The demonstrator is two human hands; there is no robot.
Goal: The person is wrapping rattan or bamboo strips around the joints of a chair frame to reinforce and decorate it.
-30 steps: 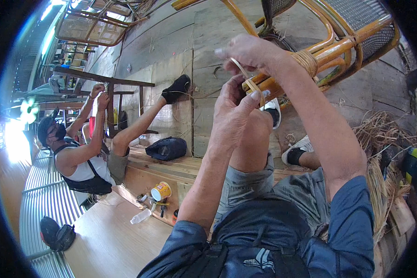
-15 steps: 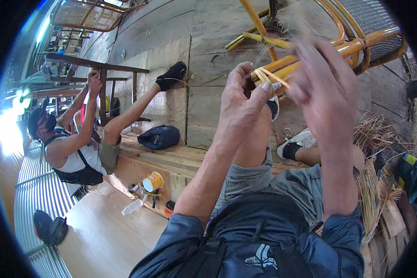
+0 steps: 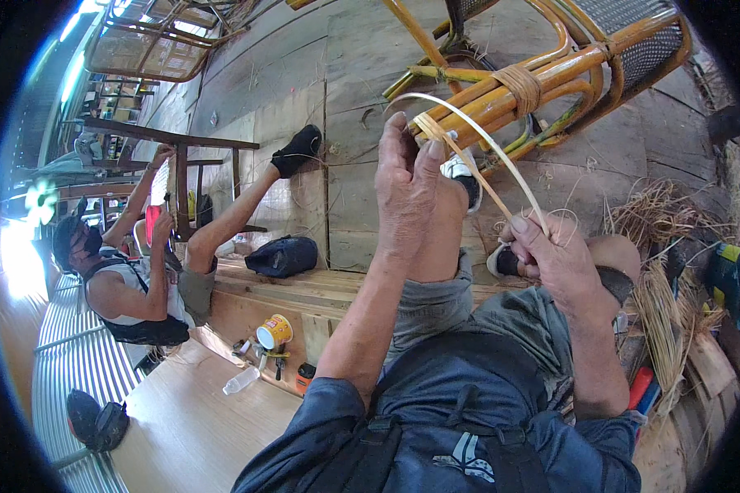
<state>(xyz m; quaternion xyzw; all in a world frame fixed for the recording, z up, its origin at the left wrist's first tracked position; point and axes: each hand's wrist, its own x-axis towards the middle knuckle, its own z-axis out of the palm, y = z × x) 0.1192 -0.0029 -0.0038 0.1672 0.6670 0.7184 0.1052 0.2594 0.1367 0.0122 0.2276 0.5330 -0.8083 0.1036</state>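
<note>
A rattan chair [image 3: 588, 53] with glossy yellow-brown poles and a dark woven panel lies tipped at the upper right. My left hand [image 3: 405, 185] grips the near end of its paired poles, the thumb pressing by a few turns of pale binding. From that binding a rattan strip [image 3: 492, 148] arcs out and runs down to my right hand [image 3: 561, 261], which pinches it between thumb and bent fingers. Farther up the poles sits a finished wrapped band [image 3: 520, 89]. A small whitish piece shows beside my left thumb; what it is I cannot make out.
At the left a co-worker [image 3: 131, 283] sits holding a dark wooden frame [image 3: 181, 168]. Bundled rattan strips [image 3: 662, 316] lie at the right. A dark bag [image 3: 282, 256], a yellow tub [image 3: 274, 332] and a clear bottle [image 3: 242, 380] are left of my legs.
My right hand has dropped from beside the pole end toward my right knee, pulling the strip into a long loop. My left hand and the chair have shifted slightly left.
</note>
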